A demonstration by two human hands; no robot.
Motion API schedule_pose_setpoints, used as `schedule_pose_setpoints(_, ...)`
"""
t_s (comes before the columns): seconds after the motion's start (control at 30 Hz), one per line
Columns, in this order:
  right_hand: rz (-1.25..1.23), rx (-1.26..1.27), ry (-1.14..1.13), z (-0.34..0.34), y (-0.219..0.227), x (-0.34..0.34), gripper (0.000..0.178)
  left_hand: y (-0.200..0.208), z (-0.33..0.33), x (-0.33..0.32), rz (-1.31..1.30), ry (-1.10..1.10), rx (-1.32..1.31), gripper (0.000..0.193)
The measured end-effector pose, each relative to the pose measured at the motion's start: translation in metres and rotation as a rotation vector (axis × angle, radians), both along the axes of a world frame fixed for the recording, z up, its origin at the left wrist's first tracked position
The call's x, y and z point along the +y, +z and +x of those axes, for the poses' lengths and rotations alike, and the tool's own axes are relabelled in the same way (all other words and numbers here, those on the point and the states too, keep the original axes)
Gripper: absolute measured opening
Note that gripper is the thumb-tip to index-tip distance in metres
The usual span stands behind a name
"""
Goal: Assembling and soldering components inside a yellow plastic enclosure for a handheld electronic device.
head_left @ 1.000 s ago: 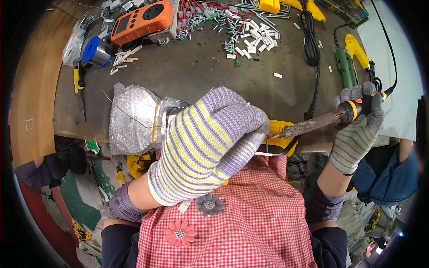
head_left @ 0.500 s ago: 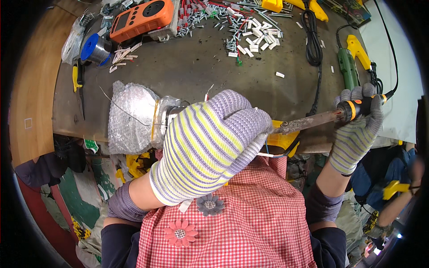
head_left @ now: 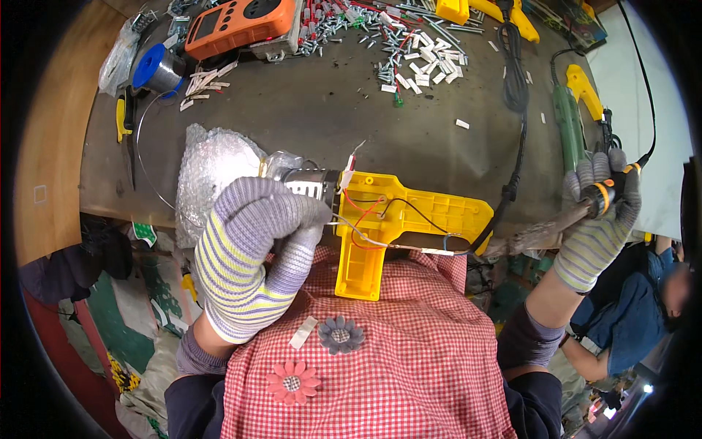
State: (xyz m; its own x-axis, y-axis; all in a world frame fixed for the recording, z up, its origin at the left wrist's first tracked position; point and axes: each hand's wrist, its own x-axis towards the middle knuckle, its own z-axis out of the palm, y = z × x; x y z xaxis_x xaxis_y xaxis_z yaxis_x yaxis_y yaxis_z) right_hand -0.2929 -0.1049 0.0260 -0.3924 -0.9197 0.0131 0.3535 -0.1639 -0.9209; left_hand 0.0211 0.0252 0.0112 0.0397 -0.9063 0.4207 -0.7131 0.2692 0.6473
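Observation:
My left hand (head_left: 263, 249), in a striped knit glove, has its fingers pinched together beside the yellow heat gun housing half (head_left: 358, 271). Thin solder wire (head_left: 150, 164) curves from a blue spool toward this hand; its end at the fingertips is hard to make out. The open housing shows red, black and white wires (head_left: 365, 216). A slotted metal barrel (head_left: 311, 183) sticks out of it toward bubble wrap (head_left: 212, 157). Off to the right, my right hand (head_left: 596, 227) grips a soldering iron (head_left: 601, 196) by its black and orange handle, its blurred shaft pointing left.
Behind lie an orange multimeter (head_left: 241, 25), the solder spool (head_left: 157, 69), white-sleeved parts (head_left: 431, 62) and screws. Yellow-handled pliers (head_left: 126, 124) lie at left. A black power cord (head_left: 518, 132) runs to the housing. A green tool (head_left: 568, 121) lies at right; another person (head_left: 629, 307) is beyond.
My left hand has moved left, uncovering the yellow housing and its wires. The soldering iron has drawn back to the right, away from the housing, in my right hand.

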Motion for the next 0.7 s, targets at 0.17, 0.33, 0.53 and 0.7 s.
schedule_pose_setpoints(0.17,-0.181,-0.013,0.561,-0.005,0.019,-0.026,0.033,-0.002,-0.007,0.002,0.042,-0.052,-0.007,0.015)
schedule_pose_setpoints(0.33,-0.233,0.265,0.63,0.06,0.024,-0.022,0.034,0.001,-0.016,-0.001,0.108,-0.126,-0.046,0.013)
schedule_pose_setpoints(0.53,-0.115,0.331,0.446,0.076,0.018,-0.024,0.04,-0.002,-0.023,-0.003,0.132,-0.127,-0.08,0.011)
schedule_pose_setpoints(0.7,-0.133,0.291,0.494,0.072,0.014,-0.026,0.042,-0.004,-0.026,-0.005,0.101,-0.131,-0.093,0.011)
